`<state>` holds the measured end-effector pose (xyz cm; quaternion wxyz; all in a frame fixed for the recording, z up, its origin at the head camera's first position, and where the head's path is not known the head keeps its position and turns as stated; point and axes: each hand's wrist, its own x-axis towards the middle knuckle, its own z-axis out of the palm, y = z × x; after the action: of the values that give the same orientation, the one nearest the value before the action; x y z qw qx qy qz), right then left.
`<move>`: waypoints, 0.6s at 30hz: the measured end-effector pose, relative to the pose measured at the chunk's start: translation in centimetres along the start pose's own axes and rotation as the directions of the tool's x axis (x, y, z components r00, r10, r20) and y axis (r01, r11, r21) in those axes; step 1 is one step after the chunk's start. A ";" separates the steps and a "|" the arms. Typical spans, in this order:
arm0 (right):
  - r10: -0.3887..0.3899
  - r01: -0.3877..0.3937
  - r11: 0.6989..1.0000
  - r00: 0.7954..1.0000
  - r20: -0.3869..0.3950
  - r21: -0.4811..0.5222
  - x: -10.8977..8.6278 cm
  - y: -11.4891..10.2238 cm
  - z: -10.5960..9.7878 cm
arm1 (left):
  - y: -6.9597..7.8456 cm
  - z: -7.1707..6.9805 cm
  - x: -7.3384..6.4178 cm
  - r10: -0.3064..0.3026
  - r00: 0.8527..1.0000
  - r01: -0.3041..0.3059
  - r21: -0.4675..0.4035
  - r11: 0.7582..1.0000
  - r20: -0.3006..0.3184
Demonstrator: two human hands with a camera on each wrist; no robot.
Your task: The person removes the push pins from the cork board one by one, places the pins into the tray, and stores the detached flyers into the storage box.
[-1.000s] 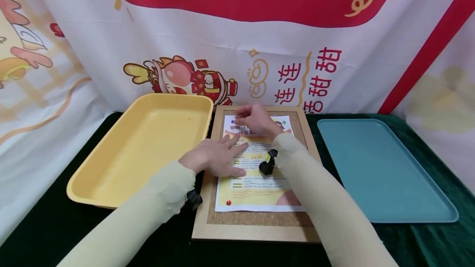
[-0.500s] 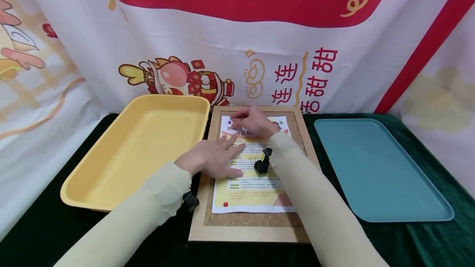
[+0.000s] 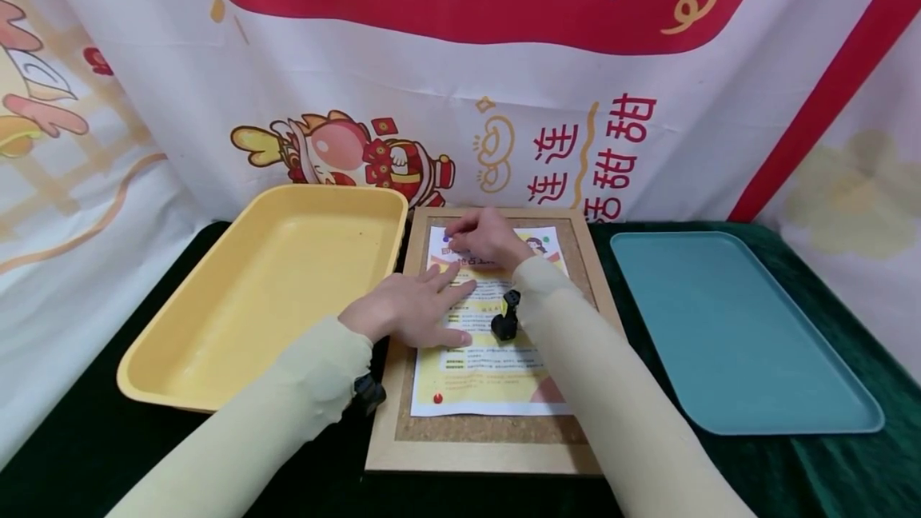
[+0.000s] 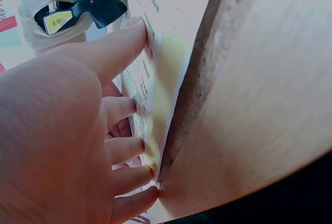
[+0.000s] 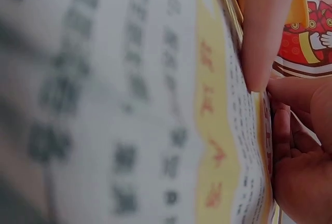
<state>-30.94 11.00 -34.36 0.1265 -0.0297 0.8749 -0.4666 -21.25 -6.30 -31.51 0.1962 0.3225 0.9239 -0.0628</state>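
Note:
A printed sheet of paper (image 3: 478, 386) lies on a wood-framed cork board (image 3: 489, 428) in the head view. My left hand (image 3: 417, 306) rests spread over the sheet's left edge. In the left wrist view its fingertips (image 4: 124, 151) touch the paper. A red pushpin (image 3: 437, 399) stands at the sheet's near left corner. My right hand (image 3: 492, 240) is at the sheet's far left part, its fingers bent and thumb close to them. In the right wrist view, that thumb (image 5: 295, 92) is right at the paper. I cannot tell what is between those fingertips.
A yellow tray (image 3: 281, 278) stands to the left, close against the board. To the right lies a flat blue-green tray (image 3: 734, 334). Dark green cloth (image 3: 835, 462) covers the table, and a printed curtain (image 3: 403, 62) hangs behind it. Each wrist wears a small black camera.
My right hand has shifted slightly toward the sheet's left side, its fingers still bent. The left hand stays in place on the paper. The view has moved a little.

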 end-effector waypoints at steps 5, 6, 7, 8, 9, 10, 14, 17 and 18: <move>0.016 -0.015 1.000 1.000 0.004 -0.020 0.2 -0.2 0.0 | -0.1 0.0 0.1 0.001 1.000 -0.001 -0.001 1.000 -0.003; 0.020 -0.020 1.000 1.000 0.004 -0.024 0.2 -0.2 0.0 | -0.1 0.1 0.1 0.000 1.000 0.000 -0.001 1.000 -0.003; 0.023 -0.023 0.999 1.000 0.002 -0.027 0.2 -0.3 0.0 | -0.1 0.1 0.1 -0.002 1.000 0.002 0.000 1.000 -0.003; 0.026 -0.026 0.999 1.000 0.001 -0.031 0.2 -0.3 0.0 | -0.1 0.1 0.1 -0.004 1.000 0.004 0.002 1.000 -0.001; 0.030 -0.030 0.999 1.000 -0.001 -0.032 0.2 -0.4 0.0 | -0.1 0.1 0.1 -0.007 1.000 0.006 0.005 1.000 0.000; 0.034 -0.034 0.999 0.999 -0.002 -0.036 0.2 -0.4 0.1 | -0.1 0.1 0.1 -0.008 1.000 0.008 0.005 1.000 0.003; 0.037 -0.038 0.998 0.999 -0.018 -0.050 0.2 -0.5 0.1 | 0.0 0.0 0.1 -0.010 1.000 0.010 0.007 1.000 0.012; 0.032 -0.033 0.998 0.999 -0.028 -0.051 0.3 -0.5 0.2 | 0.0 0.0 0.0 -0.009 1.000 0.009 0.004 1.000 0.013; 0.027 -0.029 0.998 0.999 -0.029 -0.049 0.3 -0.4 0.3 | 0.0 0.0 0.0 -0.010 1.000 0.009 0.002 1.000 0.013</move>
<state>-31.21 10.48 -34.22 0.1198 -0.0140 0.8882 -0.4433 -21.21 -6.29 -31.50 0.2016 0.3179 0.9240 -0.0669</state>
